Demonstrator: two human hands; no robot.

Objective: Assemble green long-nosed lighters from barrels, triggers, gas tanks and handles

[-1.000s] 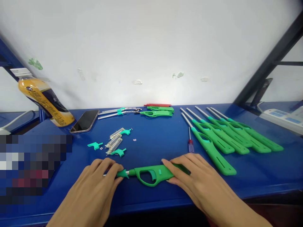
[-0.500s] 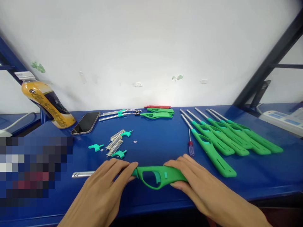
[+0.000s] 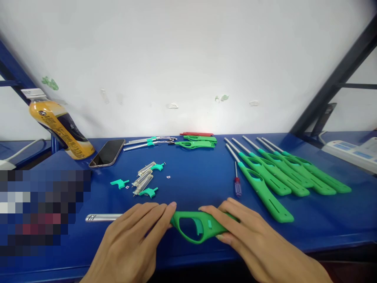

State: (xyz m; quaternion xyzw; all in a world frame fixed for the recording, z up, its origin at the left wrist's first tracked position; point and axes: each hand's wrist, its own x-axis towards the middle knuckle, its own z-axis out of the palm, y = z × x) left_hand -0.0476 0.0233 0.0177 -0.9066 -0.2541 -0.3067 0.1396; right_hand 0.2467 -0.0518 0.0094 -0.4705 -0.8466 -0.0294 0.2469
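A green long-nosed lighter point(image 3: 188, 239) lies crosswise between my two hands, close to the table's front edge, its metal tube pointing left. My left hand point(image 3: 132, 236) is closed round the neck where tube meets handle. Farther along the handle, my right hand point(image 3: 244, 232) grips with fingers above and thumb below. A teal trigger shows inside the lighter's loop. Beyond my left hand lie teal triggers point(image 3: 120, 183) and several clear fuel tanks point(image 3: 143, 182). A screwdriver point(image 3: 238, 187) with a purple and red handle lies beyond my right hand.
Several green lighters point(image 3: 266, 194) lie in a fan at the right. Metal tubes with wires point(image 3: 138, 146), green handle shells point(image 3: 196, 144) and a red shell point(image 3: 196, 134) sit near the wall. At the left are a phone point(image 3: 107, 153) and a leaning bottle point(image 3: 60, 127); a power strip point(image 3: 350, 151) is far right.
The lighter has shifted slightly toward me, its handle tipping a little. My right hand has moved slightly along the handle to the right. Both hands keep their hold.
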